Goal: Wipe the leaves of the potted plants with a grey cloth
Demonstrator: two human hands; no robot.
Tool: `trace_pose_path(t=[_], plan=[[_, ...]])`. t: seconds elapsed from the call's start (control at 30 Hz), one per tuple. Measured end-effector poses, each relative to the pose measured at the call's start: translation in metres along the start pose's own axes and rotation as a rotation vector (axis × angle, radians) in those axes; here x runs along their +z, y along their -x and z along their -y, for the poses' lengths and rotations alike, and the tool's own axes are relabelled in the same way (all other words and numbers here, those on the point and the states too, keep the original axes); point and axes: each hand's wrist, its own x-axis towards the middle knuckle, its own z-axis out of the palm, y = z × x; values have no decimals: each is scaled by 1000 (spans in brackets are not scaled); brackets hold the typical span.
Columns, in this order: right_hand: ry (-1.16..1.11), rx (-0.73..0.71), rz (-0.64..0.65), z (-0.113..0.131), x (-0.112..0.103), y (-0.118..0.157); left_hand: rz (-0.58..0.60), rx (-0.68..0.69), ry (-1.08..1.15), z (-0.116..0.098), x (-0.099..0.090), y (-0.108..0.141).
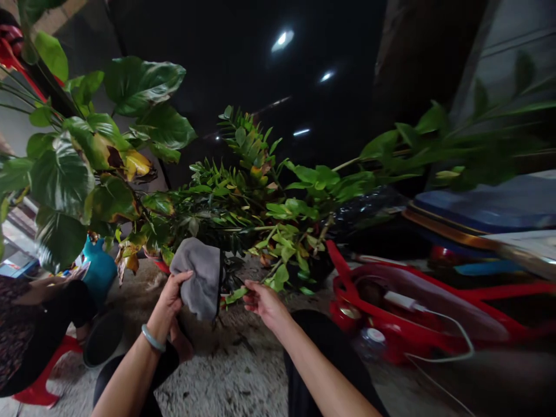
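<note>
A grey cloth (200,278) hangs from my left hand (172,292), whose fingers are closed on its left edge. A pale bangle circles that wrist. To the right, my right hand (263,301) is pinched beside a small green leaf (236,295); thumb and fingertips meet at the leaf's right end. Just beyond both hands rises a leafy plant (282,249) with green and some yellowed leaves.
Large-leaved plant (65,174) at the left, some leaves browned. A seated person (39,330) is at the far left near a dark bucket (103,339). At the right, a red plastic chair (391,313) holds a white charger (402,300) with a cable.
</note>
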Motion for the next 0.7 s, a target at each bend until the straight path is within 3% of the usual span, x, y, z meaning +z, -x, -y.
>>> trace_pose_path(t=[0.1,0.2,0.27,0.37,0.47,0.53,0.6,0.7], plan=[[38,-6,-3,1,-4,-3,27,23,100,-18,-4,7],[32,-14,-21,0,-2,-4,86,215,169,-52,12,1],[17,-20,-24,-1,2,-2,93,287,146,-58,23,-6],[6,-21,-17,-1,5,0,58,207,13,-31,24,-7],[3,-12,4,1,2,2,82,-2,-117,1,5,8],[12,-10,17,2,-1,1,151,-69,-130,3,-4,21],[26,-16,10,2,-3,0,196,-26,-95,-15,-1,28],[37,-19,-27,1,0,-1,163,125,31,-50,24,17]])
